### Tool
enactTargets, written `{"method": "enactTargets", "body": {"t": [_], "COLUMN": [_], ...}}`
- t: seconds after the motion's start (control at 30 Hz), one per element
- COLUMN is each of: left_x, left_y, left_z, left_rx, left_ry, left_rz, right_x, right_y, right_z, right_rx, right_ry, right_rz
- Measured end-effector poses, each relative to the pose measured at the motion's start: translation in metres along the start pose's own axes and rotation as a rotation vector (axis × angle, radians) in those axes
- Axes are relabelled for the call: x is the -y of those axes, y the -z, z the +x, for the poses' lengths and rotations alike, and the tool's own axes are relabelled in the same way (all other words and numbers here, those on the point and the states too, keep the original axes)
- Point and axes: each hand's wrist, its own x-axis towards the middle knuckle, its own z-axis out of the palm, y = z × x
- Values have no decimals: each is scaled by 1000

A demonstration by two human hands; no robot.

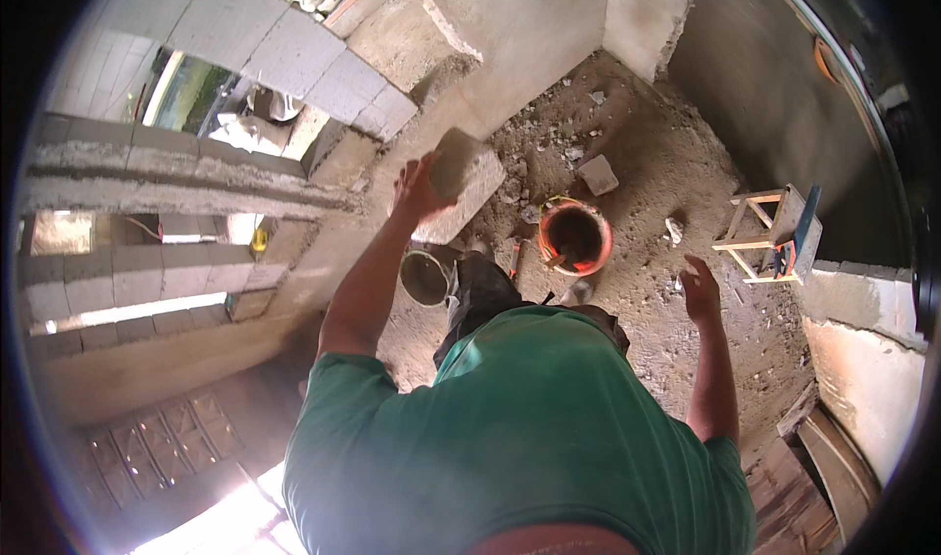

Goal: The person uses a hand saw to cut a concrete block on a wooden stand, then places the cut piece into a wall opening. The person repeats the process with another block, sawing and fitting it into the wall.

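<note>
My left hand (426, 187) is on a pale grey masonry block (470, 195), gripping it by the side nearer me. The block is tilted, with one darker face upward, close to the low wall. My right hand (702, 290) is off to the right over the dirt floor, holding nothing, its fingers loosely apart. Between the hands, by my feet, stands an orange bucket (606, 235) with dark contents and what looks like a wooden handle inside. A dark bucket (425, 277) sits below my left forearm.
On the right is a wooden stool (757, 242) bearing a tool with orange on it. A broken block piece (598, 175) and rubble (566, 147) lie on the floor ahead. An orange-handled tool (514, 259) lies by the orange bucket. A block wall (316, 77) with openings rises at left.
</note>
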Motion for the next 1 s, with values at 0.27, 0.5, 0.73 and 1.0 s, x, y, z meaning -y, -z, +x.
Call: {"method": "enactTargets", "body": {"t": [0.27, 0.5, 0.73, 1.0], "left_x": [23, 56, 86, 94], "left_y": [25, 32, 21, 19], "left_z": [231, 327, 352, 367], "left_rx": [76, 119, 117, 168], "left_ry": [-2, 20, 21, 29], "left_rz": [45, 77, 91, 139], "right_x": [-194, -92, -7, -16], "right_y": [-91, -288, -325, -287], "right_z": [-201, -336, -245, -180], "right_rx": [-411, -199, -192, -240], "right_ry": [-759, -1368, -1216, -969], "right_rz": [-37, 455, 732, 627]}}
